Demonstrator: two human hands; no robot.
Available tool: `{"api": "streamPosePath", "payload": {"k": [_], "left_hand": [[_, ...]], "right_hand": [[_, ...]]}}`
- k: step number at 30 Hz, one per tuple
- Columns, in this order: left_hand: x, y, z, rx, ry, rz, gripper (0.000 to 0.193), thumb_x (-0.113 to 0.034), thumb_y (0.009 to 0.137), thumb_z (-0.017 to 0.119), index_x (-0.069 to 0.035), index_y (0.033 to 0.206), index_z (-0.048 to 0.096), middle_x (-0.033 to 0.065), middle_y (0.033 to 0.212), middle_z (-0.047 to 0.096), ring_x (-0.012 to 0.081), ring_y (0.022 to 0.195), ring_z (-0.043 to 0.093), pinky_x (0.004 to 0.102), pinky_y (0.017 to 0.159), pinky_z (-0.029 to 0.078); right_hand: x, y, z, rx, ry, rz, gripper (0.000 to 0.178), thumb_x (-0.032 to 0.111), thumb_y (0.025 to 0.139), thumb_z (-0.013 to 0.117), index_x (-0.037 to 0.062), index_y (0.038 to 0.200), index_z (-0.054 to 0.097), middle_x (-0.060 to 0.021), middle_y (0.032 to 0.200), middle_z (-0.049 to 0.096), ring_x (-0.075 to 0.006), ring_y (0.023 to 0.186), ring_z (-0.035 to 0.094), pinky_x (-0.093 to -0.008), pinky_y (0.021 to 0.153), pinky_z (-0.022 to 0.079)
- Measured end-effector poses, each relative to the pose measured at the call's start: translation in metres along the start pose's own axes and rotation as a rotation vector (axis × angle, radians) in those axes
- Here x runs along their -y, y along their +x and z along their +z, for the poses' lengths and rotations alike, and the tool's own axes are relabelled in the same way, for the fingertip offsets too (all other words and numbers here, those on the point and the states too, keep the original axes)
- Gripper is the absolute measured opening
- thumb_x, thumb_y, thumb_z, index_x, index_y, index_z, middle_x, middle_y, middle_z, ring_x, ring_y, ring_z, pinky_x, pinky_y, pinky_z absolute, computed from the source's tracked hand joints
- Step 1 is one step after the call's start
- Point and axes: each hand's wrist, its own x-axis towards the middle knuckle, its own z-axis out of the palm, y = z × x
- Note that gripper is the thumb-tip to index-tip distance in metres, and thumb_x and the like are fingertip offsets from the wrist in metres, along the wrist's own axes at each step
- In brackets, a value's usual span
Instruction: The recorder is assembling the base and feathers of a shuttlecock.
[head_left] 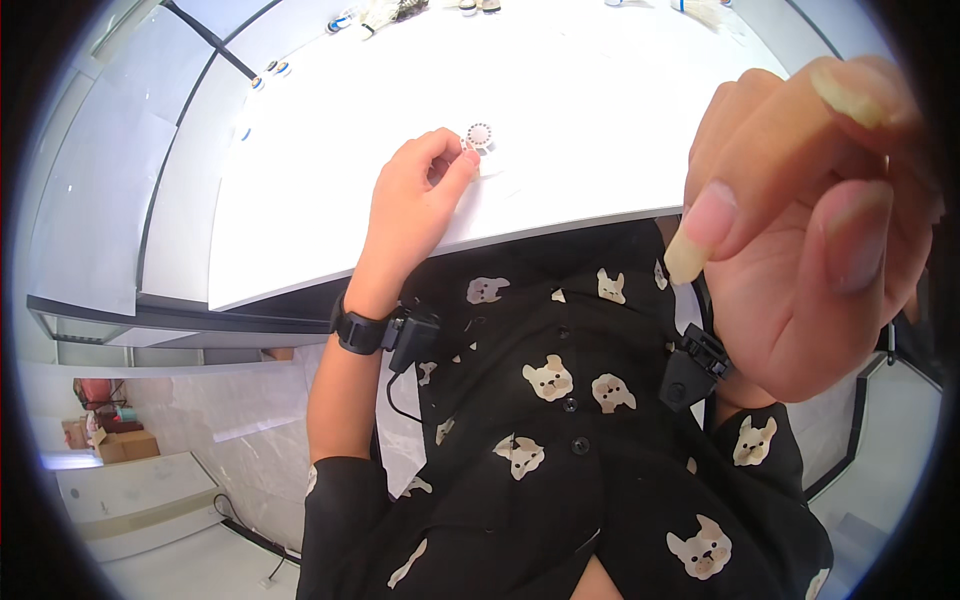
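On the white table, my left hand (pixel 415 195) has its thumb and fingertips pinched together at a small round white piece. This white piece (pixel 480 135) has a ring of dark dots around its top, like holes. Part of it is hidden by the fingertips. My right hand (pixel 800 220) is raised very close to the camera on the right, and looks large. Its fingers are bent but apart, with long nails, and nothing shows between them.
The white table (pixel 580 140) has its front edge near my body. Along its far side lie white feathers (pixel 380 15) and small blue-and-white pieces (pixel 270 75). Black devices are strapped at my left wrist (pixel 365 330) and right wrist (pixel 695 370). Cardboard boxes (pixel 128 445) stand at the lower left.
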Motion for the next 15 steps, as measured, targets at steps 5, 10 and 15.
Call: {"api": "streamPosePath", "payload": {"k": [5, 10, 15], "left_hand": [[0.0, 0.0, 0.0, 0.022, 0.012, -0.006, 0.024, -0.024, 0.09, 0.065, -0.001, 0.087, 0.06, 0.0087, 0.077, 0.058, 0.0188, 0.076, 0.056, 0.0315, 0.072, 0.045], [0.014, 0.0, 0.005, -0.005, -0.123, 0.007, 0.024, -0.023, 0.09, 0.065, -0.001, 0.086, 0.059, 0.0091, 0.078, 0.059, 0.0194, 0.077, 0.056, 0.0319, 0.073, 0.045], [0.01, 0.0, 0.003, 0.001, -0.072, 0.009, 0.024, -0.023, 0.09, 0.065, -0.001, 0.086, 0.059, 0.0096, 0.078, 0.059, 0.02, 0.076, 0.056, 0.032, 0.073, 0.044]], "right_hand": [[0.001, -0.006, 0.006, -0.145, -0.058, -0.006, 0.039, 0.022, 0.107, 0.034, -0.0002, 0.138, 0.042, -0.0109, 0.078, 0.061, -0.0141, 0.05, 0.048, -0.0247, 0.05, 0.037], [0.004, -0.008, 0.004, -0.118, -0.102, -0.037, 0.035, 0.021, 0.108, 0.028, 0.01, 0.138, 0.045, -0.0133, 0.08, 0.061, -0.0146, 0.053, 0.046, -0.0252, 0.05, 0.036], [0.004, -0.011, 0.006, -0.155, -0.126, -0.001, 0.031, 0.02, 0.11, 0.028, 0.0152, 0.133, 0.047, -0.0115, 0.079, 0.06, -0.0133, 0.053, 0.044, -0.025, 0.05, 0.034]]}}
